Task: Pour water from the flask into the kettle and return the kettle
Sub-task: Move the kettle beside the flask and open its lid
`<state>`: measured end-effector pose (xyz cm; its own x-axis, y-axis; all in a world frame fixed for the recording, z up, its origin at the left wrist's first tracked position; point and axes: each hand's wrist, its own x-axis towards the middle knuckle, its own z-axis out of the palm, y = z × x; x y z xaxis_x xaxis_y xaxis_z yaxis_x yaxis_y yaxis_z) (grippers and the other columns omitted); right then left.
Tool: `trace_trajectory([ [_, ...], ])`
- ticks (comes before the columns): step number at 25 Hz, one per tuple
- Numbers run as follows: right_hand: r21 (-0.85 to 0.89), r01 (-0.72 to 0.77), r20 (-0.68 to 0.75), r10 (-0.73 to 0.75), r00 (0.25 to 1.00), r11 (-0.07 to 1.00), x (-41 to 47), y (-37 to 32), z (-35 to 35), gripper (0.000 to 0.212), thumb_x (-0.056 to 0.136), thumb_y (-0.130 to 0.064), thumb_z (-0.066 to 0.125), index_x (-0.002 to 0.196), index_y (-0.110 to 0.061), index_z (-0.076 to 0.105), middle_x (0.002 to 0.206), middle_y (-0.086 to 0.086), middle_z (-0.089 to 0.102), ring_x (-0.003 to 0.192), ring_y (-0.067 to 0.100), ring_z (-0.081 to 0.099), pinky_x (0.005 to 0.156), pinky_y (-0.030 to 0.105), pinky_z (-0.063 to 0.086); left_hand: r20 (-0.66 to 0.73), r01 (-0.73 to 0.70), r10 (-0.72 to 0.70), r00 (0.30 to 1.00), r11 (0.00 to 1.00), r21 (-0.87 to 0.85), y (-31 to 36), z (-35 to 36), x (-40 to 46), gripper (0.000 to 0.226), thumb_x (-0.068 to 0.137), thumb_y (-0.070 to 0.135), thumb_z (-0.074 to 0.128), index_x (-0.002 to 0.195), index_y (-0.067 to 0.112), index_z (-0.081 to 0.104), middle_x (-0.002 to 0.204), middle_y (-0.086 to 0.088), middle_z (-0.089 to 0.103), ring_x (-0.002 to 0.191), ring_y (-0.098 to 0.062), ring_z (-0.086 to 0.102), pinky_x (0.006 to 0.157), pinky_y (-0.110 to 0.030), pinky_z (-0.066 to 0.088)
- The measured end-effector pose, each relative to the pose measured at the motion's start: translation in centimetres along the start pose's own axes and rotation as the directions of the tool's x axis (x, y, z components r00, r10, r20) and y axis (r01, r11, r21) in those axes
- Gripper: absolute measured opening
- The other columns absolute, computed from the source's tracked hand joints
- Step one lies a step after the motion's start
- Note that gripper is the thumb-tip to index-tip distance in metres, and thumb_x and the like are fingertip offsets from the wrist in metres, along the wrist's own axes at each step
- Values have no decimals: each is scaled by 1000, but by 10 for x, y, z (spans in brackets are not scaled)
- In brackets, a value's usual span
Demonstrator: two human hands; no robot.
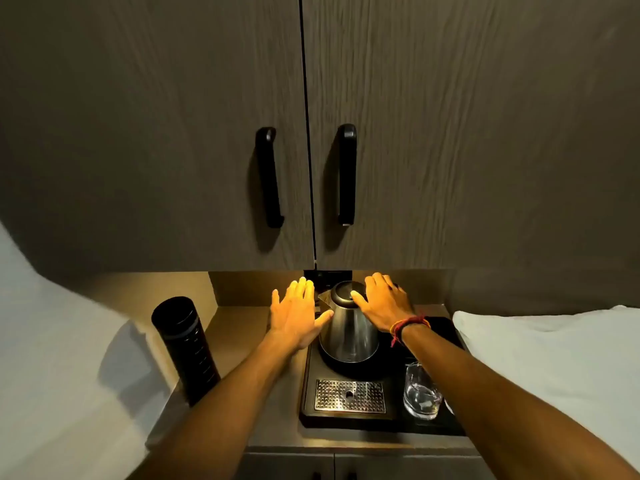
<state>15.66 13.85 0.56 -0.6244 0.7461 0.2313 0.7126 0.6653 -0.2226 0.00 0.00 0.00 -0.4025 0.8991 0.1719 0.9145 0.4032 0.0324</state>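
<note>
Kettle [348,327] between open hands, left [298,315], right [384,303].

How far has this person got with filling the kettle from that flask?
Nothing looks done yet. The kettle sits on its base on the black tray with its lid shut, and the black flask stands untouched to the left. Both open hands, left hand and right hand, are beside the kettle. Pouring and returning remain.

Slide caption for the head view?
Both open hands flank the steel kettle on its tray; flask stands left.
</note>
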Motion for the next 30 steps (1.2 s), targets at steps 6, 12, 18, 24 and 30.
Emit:
trace_trajectory([
  [6,-48,-126,153,132,979,991,31,-10,22,75,92,-69,34,126,-8,61,132,15,60,125,32,54,108,49,40,38,21,-20,999,999,-30,-11,17,21,94,89,77,26,158,15,13,165,-6,16,152,-23,12,118,-57,13],
  [12,-36,-171,136,175,975,985,38,-7,28,71,89,-73,35,92,-11,70,102,10,72,104,30,65,101,48,42,31,-22,25,999,996,-85,-21,18,31,89,88,78,32,152,17,31,157,-5,34,147,-23,27,118,-58,18],
  [18,12,-195,127,192,973,981,40,0,32,64,88,-71,38,79,-14,64,85,8,64,94,28,63,92,45,42,104,-50,60,993,994,-98,-20,28,27,93,89,76,30,157,13,16,164,-8,18,151,-24,14,120,-58,13],
  [24,54,-196,191,183,965,979,41,-5,28,53,95,-55,35,68,-15,56,80,8,59,86,25,54,89,44,36,97,-62,71,993,993,-97,-21,28,27,91,91,74,30,157,12,17,164,-8,18,151,-24,14,120,-57,13],
  [30,63,-589,554,463,692,806,29,32,12,57,107,-34,22,149,2,33,156,27,32,146,40,31,118,38,27,54,-79,84,995,993,-89,-20,25,30,87,92,72,31,155,13,21,162,-7,25,149,-23,20,119,-57,15],
])
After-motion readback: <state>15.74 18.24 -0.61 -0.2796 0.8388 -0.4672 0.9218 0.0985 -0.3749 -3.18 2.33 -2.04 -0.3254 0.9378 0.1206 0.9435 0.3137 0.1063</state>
